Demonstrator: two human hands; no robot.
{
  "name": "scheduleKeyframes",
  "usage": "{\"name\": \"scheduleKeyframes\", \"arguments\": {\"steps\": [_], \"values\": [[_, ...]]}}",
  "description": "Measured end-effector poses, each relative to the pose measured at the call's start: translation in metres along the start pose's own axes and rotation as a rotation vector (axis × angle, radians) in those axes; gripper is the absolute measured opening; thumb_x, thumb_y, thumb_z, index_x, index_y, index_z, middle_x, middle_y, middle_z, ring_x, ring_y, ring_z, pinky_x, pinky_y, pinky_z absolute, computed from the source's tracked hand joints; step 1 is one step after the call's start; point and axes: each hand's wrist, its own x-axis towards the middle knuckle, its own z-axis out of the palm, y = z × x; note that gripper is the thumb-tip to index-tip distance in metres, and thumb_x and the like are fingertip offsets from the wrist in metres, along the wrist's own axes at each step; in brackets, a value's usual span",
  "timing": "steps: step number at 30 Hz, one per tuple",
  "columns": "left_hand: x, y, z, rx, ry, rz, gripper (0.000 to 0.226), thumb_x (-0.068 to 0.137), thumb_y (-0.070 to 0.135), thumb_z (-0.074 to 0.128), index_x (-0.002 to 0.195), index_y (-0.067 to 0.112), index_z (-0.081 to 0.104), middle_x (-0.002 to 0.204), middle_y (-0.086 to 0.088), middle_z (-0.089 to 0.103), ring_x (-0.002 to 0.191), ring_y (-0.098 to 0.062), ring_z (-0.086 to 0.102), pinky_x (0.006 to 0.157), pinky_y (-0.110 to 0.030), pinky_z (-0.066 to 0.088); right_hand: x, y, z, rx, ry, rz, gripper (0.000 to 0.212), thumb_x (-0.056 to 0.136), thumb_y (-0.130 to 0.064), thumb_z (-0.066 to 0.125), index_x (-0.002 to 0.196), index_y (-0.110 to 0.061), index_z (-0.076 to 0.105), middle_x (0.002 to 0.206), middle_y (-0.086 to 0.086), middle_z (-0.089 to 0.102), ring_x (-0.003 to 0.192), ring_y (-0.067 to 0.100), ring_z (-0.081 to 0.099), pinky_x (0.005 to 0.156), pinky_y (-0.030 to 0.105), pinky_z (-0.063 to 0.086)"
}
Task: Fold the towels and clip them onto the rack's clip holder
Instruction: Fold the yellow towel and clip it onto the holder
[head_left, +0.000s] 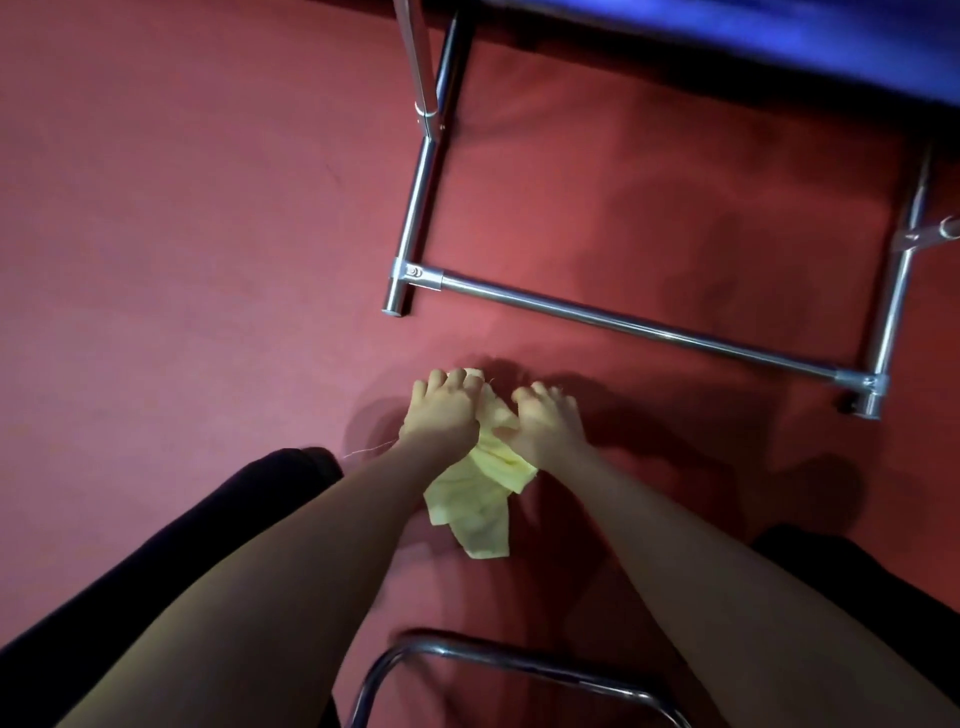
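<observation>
A crumpled yellow towel (480, 501) lies on the red carpet in front of me. My left hand (441, 410) and my right hand (545, 423) sit side by side on its far end, fingers curled down and gripping the cloth bunched between them. The towel's near end trails loose toward me, and the part under my hands is hidden. The chrome rack (623, 322) stands just beyond the hands, its low crossbar running from left to lower right between two upright legs. No clip holder is in view.
A blue surface (727, 47) overhangs the rack at the top right. A curved chrome tube (467, 654) lies near the bottom edge between my forearms. My dark-clothed legs (156, 561) flank the towel. Red carpet (182, 234) stretches out to the left.
</observation>
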Motion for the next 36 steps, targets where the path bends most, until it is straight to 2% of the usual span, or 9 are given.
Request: {"name": "scheduleKeyframes", "arguments": {"steps": [2,6,10,13,17,20,27,32,36], "values": [[0.003,-0.002,0.006,-0.017,-0.036,0.013,0.056,0.086,0.011,0.045,0.139,0.022,0.034,0.139,0.0,0.039,0.123,-0.025,0.034,0.1,-0.034,0.027,0.004,0.0,0.007,-0.002,-0.023,-0.006,0.036,0.09,-0.038,0.049,0.118,-0.016,0.056,0.123,0.007,0.055,0.119,0.03,0.046,0.096,0.039,0.029],[0.002,0.008,-0.002,-0.033,0.0,0.071,0.047,0.089,0.019,0.045,0.136,0.023,0.039,0.14,0.002,0.039,0.125,-0.024,0.034,0.1,-0.035,0.027,-0.005,0.001,0.001,0.206,0.138,-0.097,0.029,0.088,-0.03,0.035,0.1,-0.016,0.057,0.1,0.003,0.062,0.103,0.027,0.055,0.087,0.039,0.027],[-0.005,0.019,-0.029,-0.171,0.122,0.043,0.029,0.093,0.027,0.043,0.119,0.019,0.053,0.124,0.001,0.053,0.114,-0.023,0.041,0.092,-0.034,0.028,-0.029,-0.002,-0.039,0.496,0.306,-0.144,0.028,0.086,-0.026,0.032,0.094,-0.013,0.056,0.076,-0.008,0.057,0.081,0.014,0.054,0.084,0.037,0.026],[-0.018,0.03,-0.061,-0.312,0.193,0.01,0.021,0.092,0.021,0.042,0.108,0.015,0.053,0.112,-0.002,0.058,0.107,-0.026,0.046,0.086,-0.036,0.03,-0.052,-0.007,-0.072,0.533,0.47,-0.146,0.032,0.088,-0.025,0.035,0.101,-0.009,0.059,0.071,-0.006,0.055,0.069,0.016,0.045,0.085,0.033,0.03],[-0.049,0.047,-0.11,-0.357,0.335,0.075,0.014,0.089,0.012,0.042,0.102,0.01,0.048,0.093,-0.011,0.063,0.094,-0.034,0.051,0.074,-0.036,0.032,-0.079,-0.014,-0.114,0.559,0.655,-0.142,0.028,0.089,-0.027,0.039,0.101,-0.013,0.06,0.069,-0.007,0.054,0.07,0.026,0.049,0.077,0.028,0.028],[-0.083,0.062,-0.148,-0.414,0.433,0.118,0.017,0.088,0.009,0.043,0.105,0.008,0.048,0.086,-0.017,0.06,0.088,-0.037,0.054,0.075,-0.038,0.04,-0.107,-0.015,-0.146,0.503,0.773,-0.206,0.022,0.09,-0.025,0.041,0.098,-0.013,0.058,0.065,-0.005,0.057,0.068,0.029,0.058,0.072,0.025,0.022],[-0.178,0.089,-0.228,-0.413,0.592,0.187,0.014,0.089,0.017,0.046,0.102,0.013,0.051,0.092,-0.017,0.064,0.088,-0.039,0.056,0.07,-0.04,0.044,-0.203,-0.028,-0.221,0.522,0.975,-0.269,0.022,0.088,-0.027,0.045,0.096,-0.016,0.062,0.078,-0.002,0.068,0.079,0.023,0.062,0.076,0.023,0.021],[-0.247,0.113,-0.277,-0.32,0.736,0.288,0.013,0.089,0.022,0.05,0.094,0.012,0.056,0.092,-0.009,0.065,0.091,-0.032,0.056,0.063,-0.032,0.034,-0.276,-0.032,-0.262,0.647,1.085,-0.27,0.014,0.085,-0.011,0.054,0.092,-0.019,0.064,0.079,-0.006,0.064,0.086,0.024,0.061,0.093,0.04,0.036],[-0.298,0.14,-0.309,-0.322,0.866,0.32,0.017,0.089,0.028,0.052,0.091,0.012,0.057,0.094,-0.009,0.065,0.095,-0.031,0.056,0.066,-0.033,0.037,-0.322,-0.029,-0.286,0.518,1.222,-0.228,0.014,0.088,-0.017,0.056,0.096,-0.021,0.067,0.093,-0.002,0.065,0.097,0.024,0.051,0.074,0.027,0.017]]}}
